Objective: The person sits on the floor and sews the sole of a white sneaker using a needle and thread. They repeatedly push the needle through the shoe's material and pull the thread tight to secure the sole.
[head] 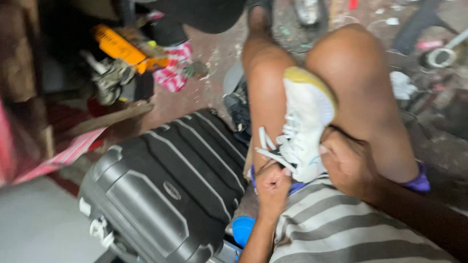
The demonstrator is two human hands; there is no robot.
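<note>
A white sneaker [304,124] with loose white laces and a yellowish sole edge rests between my bare knees, toe pointing away. My left hand [273,187] is a closed fist at the heel end, pinching something thin at the sneaker's opening, near the laces. My right hand [348,163] cups the shoe's right side by the heel. I wear a grey and white striped shirt [336,229].
A black ribbed hard-shell suitcase [165,190] lies at my left. A blue round lid [242,229] sits beneath my left arm. Yellow tool and red-and-white cloth [173,70] clutter the floor at the back left. More debris lies at the right.
</note>
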